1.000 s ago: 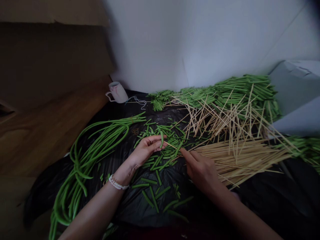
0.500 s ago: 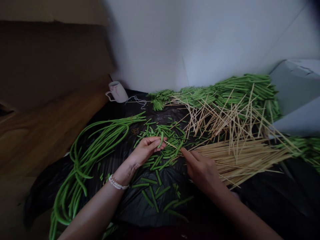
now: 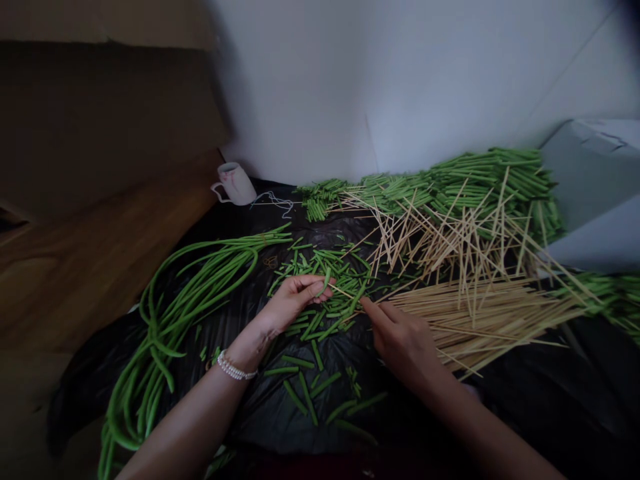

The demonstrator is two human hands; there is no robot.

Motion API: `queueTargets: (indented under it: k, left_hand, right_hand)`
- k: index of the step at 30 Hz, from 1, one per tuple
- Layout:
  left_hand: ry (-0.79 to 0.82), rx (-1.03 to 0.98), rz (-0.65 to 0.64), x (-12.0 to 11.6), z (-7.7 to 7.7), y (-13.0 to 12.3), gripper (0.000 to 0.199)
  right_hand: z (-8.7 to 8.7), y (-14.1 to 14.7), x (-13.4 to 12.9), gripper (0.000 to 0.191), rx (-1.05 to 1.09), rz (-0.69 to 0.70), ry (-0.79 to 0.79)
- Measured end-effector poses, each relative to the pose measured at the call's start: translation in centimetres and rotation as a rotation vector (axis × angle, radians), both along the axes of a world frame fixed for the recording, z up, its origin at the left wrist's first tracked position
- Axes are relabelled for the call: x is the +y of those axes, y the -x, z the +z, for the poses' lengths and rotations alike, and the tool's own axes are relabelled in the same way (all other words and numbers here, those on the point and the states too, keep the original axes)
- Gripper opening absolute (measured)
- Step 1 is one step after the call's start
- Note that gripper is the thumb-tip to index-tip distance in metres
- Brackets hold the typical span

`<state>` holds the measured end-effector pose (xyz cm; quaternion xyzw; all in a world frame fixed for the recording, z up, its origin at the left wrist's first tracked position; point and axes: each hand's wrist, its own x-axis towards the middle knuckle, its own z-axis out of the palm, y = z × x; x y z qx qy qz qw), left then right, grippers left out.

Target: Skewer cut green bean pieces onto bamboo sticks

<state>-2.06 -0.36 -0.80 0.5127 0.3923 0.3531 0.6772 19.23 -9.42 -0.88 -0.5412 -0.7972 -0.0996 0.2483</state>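
My left hand (image 3: 303, 295) pinches a short piece of green bean (image 3: 327, 283) between thumb and fingers, above a heap of cut bean pieces (image 3: 313, 325). My right hand (image 3: 403, 333) is closed on a thin bamboo skewer (image 3: 342, 292), whose far end reaches the bean piece in my left hand. Whether the tip has gone into the bean is too small to tell. Right beside my right hand lies a pile of bare skewers (image 3: 490, 313). The fingertips of my right hand are partly hidden.
Skewers loaded with bean pieces (image 3: 490, 183) are stacked against the wall. Long whole beans (image 3: 165, 320) lie bundled on the left. A white mug (image 3: 236, 184) stands at the back left, near some string (image 3: 275, 201). Black plastic sheeting (image 3: 260, 413) lies underneath; a grey box (image 3: 590, 180) is at right.
Both hands have barely moved. The bean piece in my left hand has shifted slightly right and tilted a little, with the skewer still against it.
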Motion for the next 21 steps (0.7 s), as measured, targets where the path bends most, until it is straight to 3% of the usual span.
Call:
queueTargets:
  k: [10,16,21]
  left_hand:
    - [-0.253,0.268,-0.013,-0.11,0.2,-0.38,0.029]
    - [-0.15,0.135,0.086,-0.05,0.38,-0.51,0.033]
    - [-0.063,0.062,0.149,0.07,0.28,-0.41,0.025]
  right_hand:
    - [-0.29,0.25,-0.12,0.04,-0.054,-0.01,0.046]
    - [-0.6,0.25,0.03,0.034,0.02,-0.011,0.02]
    - [-0.55,0.26,-0.03,0.023,0.056,0.001,0.004]
